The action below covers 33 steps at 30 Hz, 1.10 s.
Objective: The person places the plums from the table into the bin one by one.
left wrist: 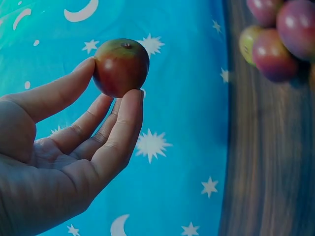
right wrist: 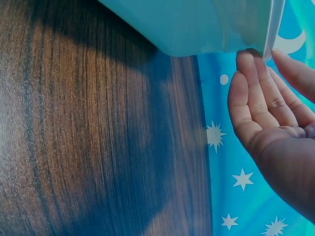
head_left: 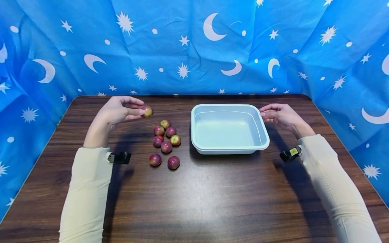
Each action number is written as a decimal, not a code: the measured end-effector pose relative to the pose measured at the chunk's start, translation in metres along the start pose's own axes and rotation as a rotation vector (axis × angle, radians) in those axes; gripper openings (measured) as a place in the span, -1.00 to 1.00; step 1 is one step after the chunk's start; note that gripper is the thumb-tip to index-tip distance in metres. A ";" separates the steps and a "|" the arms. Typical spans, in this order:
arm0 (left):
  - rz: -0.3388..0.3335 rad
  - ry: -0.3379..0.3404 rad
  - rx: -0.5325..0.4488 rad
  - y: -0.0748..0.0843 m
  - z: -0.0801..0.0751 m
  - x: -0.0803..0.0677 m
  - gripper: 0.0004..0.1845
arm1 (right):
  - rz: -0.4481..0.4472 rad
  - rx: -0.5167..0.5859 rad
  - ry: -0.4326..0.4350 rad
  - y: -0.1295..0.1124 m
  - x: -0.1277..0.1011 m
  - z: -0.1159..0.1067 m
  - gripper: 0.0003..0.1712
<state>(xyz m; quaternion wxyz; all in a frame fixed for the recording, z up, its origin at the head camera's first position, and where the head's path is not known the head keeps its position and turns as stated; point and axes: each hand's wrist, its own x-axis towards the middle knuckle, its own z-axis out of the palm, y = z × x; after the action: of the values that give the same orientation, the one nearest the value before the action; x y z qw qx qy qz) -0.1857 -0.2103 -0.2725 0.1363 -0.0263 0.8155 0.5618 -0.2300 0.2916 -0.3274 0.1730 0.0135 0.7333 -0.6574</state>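
Gently, the thumb and fingertips (left wrist: 129,101) of the left hand (head_left: 117,110) pinch one small red-green fruit (left wrist: 121,67), raised above the far left of the wooden table (head_left: 212,195). Nearer lie eight similar loose fruits (head_left: 166,141). On the right, the right hand (head_left: 281,116) has relaxed, nearly straight fingers (right wrist: 256,93) touching the far right rim of a pale blue tray (head_left: 261,130).
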 end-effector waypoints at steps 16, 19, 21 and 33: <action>0.051 -0.016 -0.044 0.035 0.032 0.015 -0.59 | -0.003 -0.022 -0.008 -0.001 -0.001 0.000 -0.84; 0.055 -0.026 -0.039 0.041 0.041 0.018 -0.60 | -0.008 -0.007 -0.020 -0.001 -0.001 0.000 -0.85; 0.054 -0.039 -0.051 0.045 0.048 0.021 -0.62 | -0.006 0.005 -0.026 -0.001 -0.001 -0.001 -0.86; 0.046 -0.146 -0.140 0.059 0.090 0.032 -0.64 | -0.008 0.001 -0.017 -0.002 -0.003 0.002 -0.88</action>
<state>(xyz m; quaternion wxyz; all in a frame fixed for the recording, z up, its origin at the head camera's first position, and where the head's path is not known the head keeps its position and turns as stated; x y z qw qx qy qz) -0.2110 -0.1023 -0.2565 0.1803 0.0240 0.7624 0.6210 -0.2274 0.2899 -0.3245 0.1766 0.0050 0.7315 -0.6585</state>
